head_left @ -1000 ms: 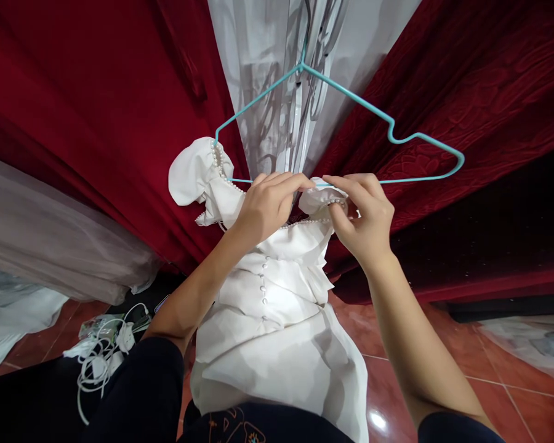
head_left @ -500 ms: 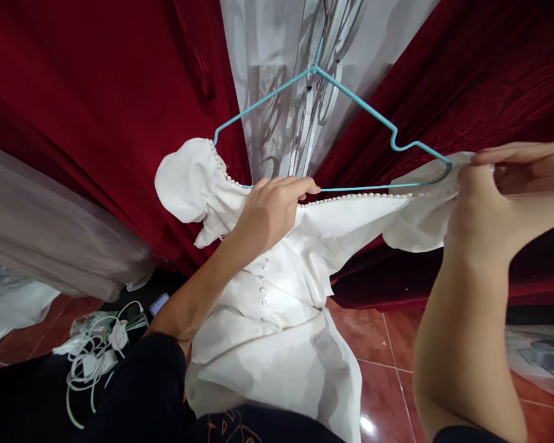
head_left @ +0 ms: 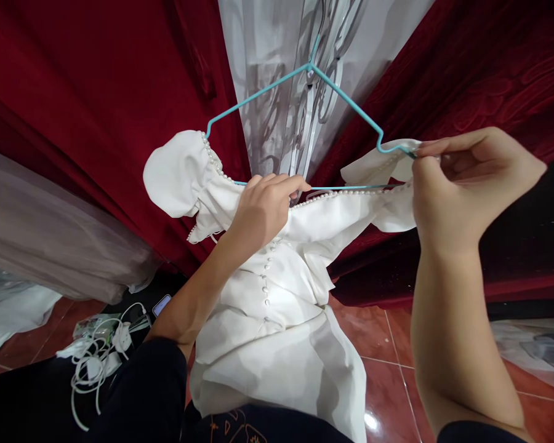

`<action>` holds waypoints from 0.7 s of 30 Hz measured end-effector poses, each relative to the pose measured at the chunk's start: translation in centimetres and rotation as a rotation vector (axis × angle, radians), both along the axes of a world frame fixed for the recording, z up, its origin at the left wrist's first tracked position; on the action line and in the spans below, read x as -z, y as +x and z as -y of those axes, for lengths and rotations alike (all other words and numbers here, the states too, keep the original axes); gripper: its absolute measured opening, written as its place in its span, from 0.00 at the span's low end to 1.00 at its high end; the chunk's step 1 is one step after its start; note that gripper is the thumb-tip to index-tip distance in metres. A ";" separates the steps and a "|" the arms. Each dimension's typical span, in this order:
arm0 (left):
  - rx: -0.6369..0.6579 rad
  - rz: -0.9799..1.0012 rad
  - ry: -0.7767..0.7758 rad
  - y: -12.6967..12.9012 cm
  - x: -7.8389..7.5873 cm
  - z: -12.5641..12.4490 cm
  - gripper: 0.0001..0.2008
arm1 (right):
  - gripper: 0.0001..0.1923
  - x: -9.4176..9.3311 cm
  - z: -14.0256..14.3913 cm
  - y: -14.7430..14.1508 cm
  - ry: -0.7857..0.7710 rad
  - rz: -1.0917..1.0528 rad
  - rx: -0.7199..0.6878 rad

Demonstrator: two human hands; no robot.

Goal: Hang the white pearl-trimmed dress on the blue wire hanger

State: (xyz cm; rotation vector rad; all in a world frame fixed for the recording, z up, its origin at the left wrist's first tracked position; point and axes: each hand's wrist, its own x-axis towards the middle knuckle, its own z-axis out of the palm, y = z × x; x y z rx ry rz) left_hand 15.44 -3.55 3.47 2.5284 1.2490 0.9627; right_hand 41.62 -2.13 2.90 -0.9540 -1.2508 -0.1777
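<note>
A white dress (head_left: 258, 283) with a pearl-trimmed neckline and a row of covered buttons hangs partly on a light blue hanger (head_left: 351, 104). Its left puff sleeve (head_left: 173, 172) sits over the hanger's left end. My left hand (head_left: 265, 203) is closed over the neckline and the hanger's bottom bar near the middle; its fingertips are partly hidden. At the hanger's right end, my right hand (head_left: 461, 172) pinches the edge of the other sleeve, thumb and fingers together. That sleeve now lies around the hanger's right corner, which the fabric and fingers hide.
Dark red curtains (head_left: 106, 123) hang on both sides, with sheer white fabric and several white hangers (head_left: 307, 123) between them. White cables (head_left: 92, 363) and a phone (head_left: 161, 304) lie on a black surface at lower left. The floor has red tiles (head_left: 383, 381).
My right hand has moved left along the hanger, drawing the sleeve inward over its right end, so the hanger's corner is now covered. My left hand keeps its hold, shifted slightly left.
</note>
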 end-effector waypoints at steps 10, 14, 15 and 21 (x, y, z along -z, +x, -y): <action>0.020 0.009 0.036 0.7 0.1 0.4 0.23 | 0.08 -3.8 -3.5 -0.7 -0.090 -0.014 0.039; -0.037 -0.040 0.069 0.3 0.2 0.4 0.23 | 0.04 -4.0 -3.4 -1.3 -0.353 -0.044 -0.138; -0.044 -0.041 0.077 0.1 0.2 0.4 0.22 | 0.04 -3.7 -2.9 -1.5 -0.356 -0.044 -0.209; 0.026 0.051 0.105 0.1 0.6 0.2 0.19 | 0.07 -1.0 1.3 -4.7 0.043 0.227 -0.244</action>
